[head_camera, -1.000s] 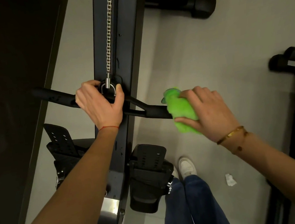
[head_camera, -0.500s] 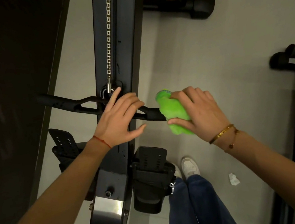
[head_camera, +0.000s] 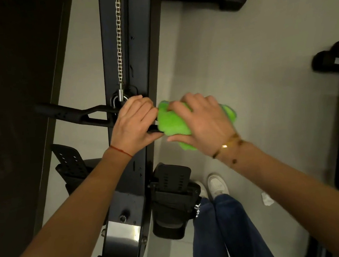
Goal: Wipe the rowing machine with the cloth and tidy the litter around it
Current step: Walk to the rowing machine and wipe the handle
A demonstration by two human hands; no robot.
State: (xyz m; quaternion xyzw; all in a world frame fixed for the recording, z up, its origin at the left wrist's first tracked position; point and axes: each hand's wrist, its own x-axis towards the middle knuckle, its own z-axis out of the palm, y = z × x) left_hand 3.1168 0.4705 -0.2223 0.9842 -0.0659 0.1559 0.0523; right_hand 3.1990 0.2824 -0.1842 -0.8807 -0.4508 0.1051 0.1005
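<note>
The rowing machine (head_camera: pixel 124 48) runs up the middle of the floor (head_camera: pixel 242 66), its dark rail carrying the chain (head_camera: pixel 118 38) down to the pull handle (head_camera: pixel 73 115), which lies crosswise over the rail. Two footplates (head_camera: pixel 171 183) sit lower down, and the person's jeans and white shoes stand just beside the right one. Other black gym gear sits at the far edges.

The left hand (head_camera: pixel 134 126) has its grip curled round the handle's middle, close under the chain clip, steadying it. The right hand (head_camera: pixel 202 122) has its grip wrapped over the green cloth (head_camera: pixel 172 123), which is bunched round the right arm of the handle, so the bar there is hidden under cloth and fingers. The two hands nearly touch.

My reading is that the wiping step is in hand and the handle is being cleaned. The next move calls for sliding the cloth outward along the bar while the left hand keeps it from swinging, then doing the left arm of the handle.

Half a second ago the left hand lay flatter with fingers spread; now it has closed on the bar, and the cloth has come inward toward it.

A scrap of white litter (head_camera: pixel 267 198) lies on the floor to the right, not yet picked up.
</note>
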